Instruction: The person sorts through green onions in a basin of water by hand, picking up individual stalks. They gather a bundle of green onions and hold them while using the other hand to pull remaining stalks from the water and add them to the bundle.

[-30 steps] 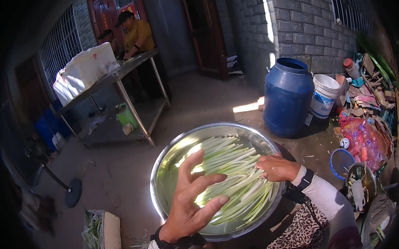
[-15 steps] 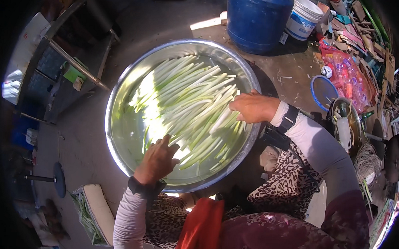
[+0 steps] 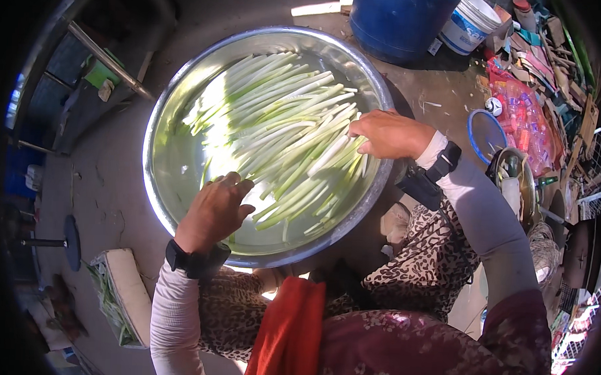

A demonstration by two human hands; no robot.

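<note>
stalks [image 3: 283, 133], long and pale green, lie in a big loose heap inside a round metal tub [image 3: 270, 259], and i look down at them through my far-off camera. most of them lean the same way, a bit up to the right. the tub seems to have water in it, and a bright patch of sun makes part of the left side hard to see. my right hand [image 3: 393, 134] is at the right ends of the heap, by the far right part of the rim. its fingers are bent in close to the stalks, but i cannot tell if they pinch any or just touch them. my left hand [image 3: 213, 210] is at the near left side of the heap. its fingers are softly bent, there is a gap by the thumb, and i see nothing held there. i think the step in hand is working the stalks with both hands, one at each side. to me, the next move calls for soft, wide fingers that take many stalks together, since they look thin and wet and could slip or snap. a blue barrel [image 3: 401, 24] stands past the tub, with a white bucket [image 3: 467, 27] just beside it.
</note>
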